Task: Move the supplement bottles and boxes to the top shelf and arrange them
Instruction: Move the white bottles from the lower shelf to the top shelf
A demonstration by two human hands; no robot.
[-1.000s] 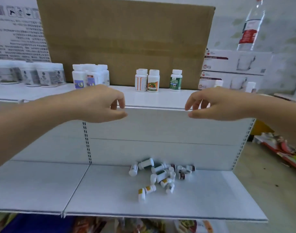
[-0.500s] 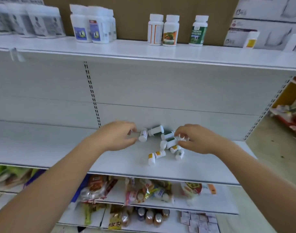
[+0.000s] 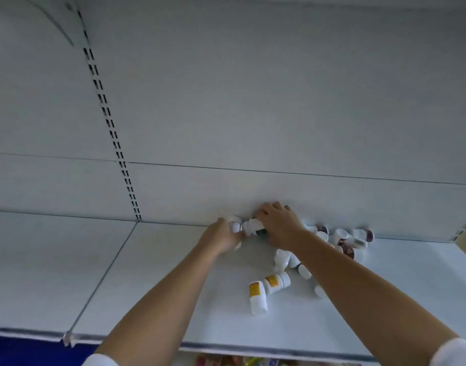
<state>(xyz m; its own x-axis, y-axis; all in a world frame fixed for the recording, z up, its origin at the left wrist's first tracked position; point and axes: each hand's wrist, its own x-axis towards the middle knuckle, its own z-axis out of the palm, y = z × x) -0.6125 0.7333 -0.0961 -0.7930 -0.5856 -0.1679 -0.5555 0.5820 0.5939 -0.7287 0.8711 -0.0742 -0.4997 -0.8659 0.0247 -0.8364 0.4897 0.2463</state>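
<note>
Bottle pickup observed.
Left hand grips white bottle, right hand clasps dark-labelled bottle; likely light, slick: hold mid-body.

Dim and cool throughout, washed in a flat grey-blue cast over the white back panel and the shelf. Brightened a little along the panel's low band behind the left hand and right hand, and darkened toward the far left corner. Threw only faint, soft-edged shadows beneath both hands and beside the bottles. Smeared the far-right bottles enough to make their labels unreadable. Bowed the slotted upright into a curve toward the far left edge. Rendered the white sleeves at the near corners soft and out of focus.
</note>
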